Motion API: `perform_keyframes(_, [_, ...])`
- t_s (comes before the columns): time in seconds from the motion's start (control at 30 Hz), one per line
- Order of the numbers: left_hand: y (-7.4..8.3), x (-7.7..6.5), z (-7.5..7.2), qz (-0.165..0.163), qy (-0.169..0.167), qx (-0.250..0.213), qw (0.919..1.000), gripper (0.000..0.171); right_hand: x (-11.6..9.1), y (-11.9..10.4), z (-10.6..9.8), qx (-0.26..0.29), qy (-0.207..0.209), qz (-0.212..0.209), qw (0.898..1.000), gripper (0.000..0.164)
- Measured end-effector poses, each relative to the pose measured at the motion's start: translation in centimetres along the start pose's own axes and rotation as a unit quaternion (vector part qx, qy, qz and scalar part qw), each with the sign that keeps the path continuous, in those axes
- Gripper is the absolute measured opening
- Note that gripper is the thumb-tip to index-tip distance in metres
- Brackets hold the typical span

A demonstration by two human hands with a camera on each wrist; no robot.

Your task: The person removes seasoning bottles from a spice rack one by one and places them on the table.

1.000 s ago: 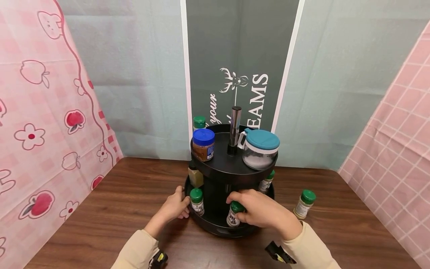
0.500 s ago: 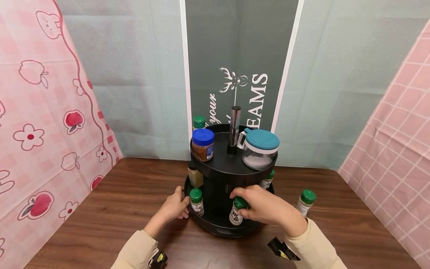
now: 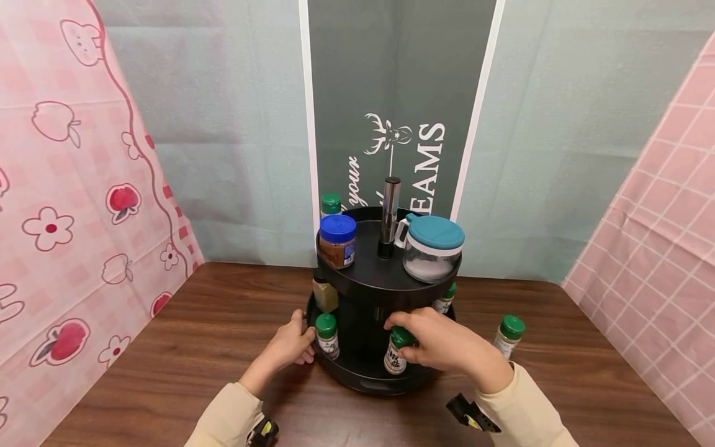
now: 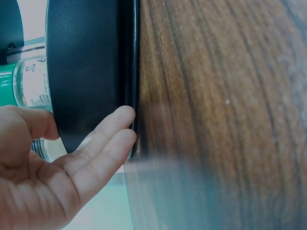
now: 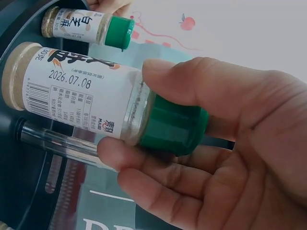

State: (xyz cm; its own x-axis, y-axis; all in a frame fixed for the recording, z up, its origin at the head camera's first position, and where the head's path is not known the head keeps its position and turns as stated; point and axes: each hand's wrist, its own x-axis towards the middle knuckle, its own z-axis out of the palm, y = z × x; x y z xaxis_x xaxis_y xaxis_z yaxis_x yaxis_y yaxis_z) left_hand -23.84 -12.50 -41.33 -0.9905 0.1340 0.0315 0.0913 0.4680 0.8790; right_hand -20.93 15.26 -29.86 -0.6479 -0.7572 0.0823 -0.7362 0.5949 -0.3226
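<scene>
My right hand [image 3: 441,344] grips a spice jar [image 5: 76,91] by its green cap, thumb on one side and fingers on the other. The jar stands upright on the lower tier of a black two-tier turntable rack [image 3: 368,383]. My left hand [image 3: 292,340] holds the lower tier's rim at the left. In the left wrist view its thumb reaches over the rim while the fingers [image 4: 108,158] lie along the outer wall. Beside that hand, on the same tier, stands another green-capped spice jar [image 3: 327,341].
Up top are a blue-lidded jar [image 3: 338,239], a teal-lidded glass seasoning pot [image 3: 432,251] and a green-capped jar [image 3: 331,203]. Lower down sit a dark-capped bottle [image 3: 325,295] and another green-capped jar [image 3: 444,301]. One spice jar [image 3: 508,335] stands on the wooden table at right.
My right hand has shifted slightly right and back along the lower tier with the spice jar in its grip. The left hand stays at the rim, and the rack has not visibly turned.
</scene>
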Motion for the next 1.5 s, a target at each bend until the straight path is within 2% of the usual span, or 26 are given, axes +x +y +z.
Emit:
perform_keyframes(0.3, [-0.1,0.1,-0.1,0.001,-0.003,0.002,1.0000,0.037,-0.7,0.6,-0.4,0.006,0.006,0.009,1.000,0.032])
perform_keyframes(0.63, [-0.3,0.3,-0.1,0.000,-0.003,0.000,1.0000,0.037,-1.6,1.3,-0.8,-0.023,0.022,0.022,0.999,0.032])
perform_keyframes(0.93, [-0.2,0.3,0.0,0.001,-0.004,-0.003,1.0000,0.038,-3.0,2.4,-1.5,0.001,0.034,0.027,0.999,0.030])
perform_keyframes(1.17, [0.0,0.0,-0.3,0.024,-0.009,-0.005,0.9996,0.037,-3.9,3.0,-2.0,0.007,0.036,0.038,0.999,0.029])
perform_keyframes(1.5, [0.0,0.1,0.0,0.002,0.001,0.007,1.0000,0.037,-4.6,3.6,-2.7,-0.023,0.034,0.062,0.997,0.032])
